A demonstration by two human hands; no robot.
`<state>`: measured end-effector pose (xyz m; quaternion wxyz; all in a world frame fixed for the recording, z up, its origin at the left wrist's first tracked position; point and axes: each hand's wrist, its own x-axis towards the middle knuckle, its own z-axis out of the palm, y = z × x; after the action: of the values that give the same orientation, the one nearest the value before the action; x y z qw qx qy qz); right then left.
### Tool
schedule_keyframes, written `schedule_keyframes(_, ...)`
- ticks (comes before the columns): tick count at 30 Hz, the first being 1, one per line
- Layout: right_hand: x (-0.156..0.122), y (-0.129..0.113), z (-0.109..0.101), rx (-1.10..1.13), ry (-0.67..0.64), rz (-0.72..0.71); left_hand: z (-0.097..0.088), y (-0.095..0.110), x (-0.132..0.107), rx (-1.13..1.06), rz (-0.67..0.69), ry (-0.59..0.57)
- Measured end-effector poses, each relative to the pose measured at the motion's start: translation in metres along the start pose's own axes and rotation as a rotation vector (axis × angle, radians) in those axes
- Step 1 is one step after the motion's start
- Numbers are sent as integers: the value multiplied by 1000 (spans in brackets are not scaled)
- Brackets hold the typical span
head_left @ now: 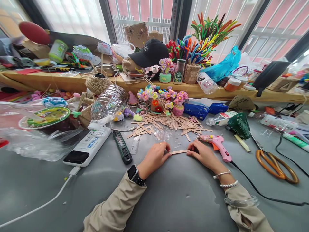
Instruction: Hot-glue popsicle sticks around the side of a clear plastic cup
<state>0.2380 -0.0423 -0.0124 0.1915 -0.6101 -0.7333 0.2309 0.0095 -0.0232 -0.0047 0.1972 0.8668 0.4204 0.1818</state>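
A wooden craft stick (179,151) lies level between my two hands, just above or on the grey table. My left hand (155,158) pinches its left end, fingers closed. At the other end, my right hand (203,154) grips the stick between thumb and fingers. Behind them spreads a loose pile of craft sticks (169,122). A pink hot glue gun (218,146) rests just right of my right hand, its black cord running off to the right. To the left of my left hand lie a dark green utility knife (122,147) and a clear ruler (135,145).
Large scissors (276,164) with orange-brown handles lie at the right. A white power bank (88,145) with a cable sits at the left. Behind stand a large clear plastic bottle (109,101), flower decorations (164,96) and a crowded ledge (149,84) along the windows.
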Motion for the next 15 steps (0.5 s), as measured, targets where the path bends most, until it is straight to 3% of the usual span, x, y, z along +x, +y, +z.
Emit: schedule_keyframes(15,1,1,0,22,-3,23,1,-1,0,-139,7,-2)
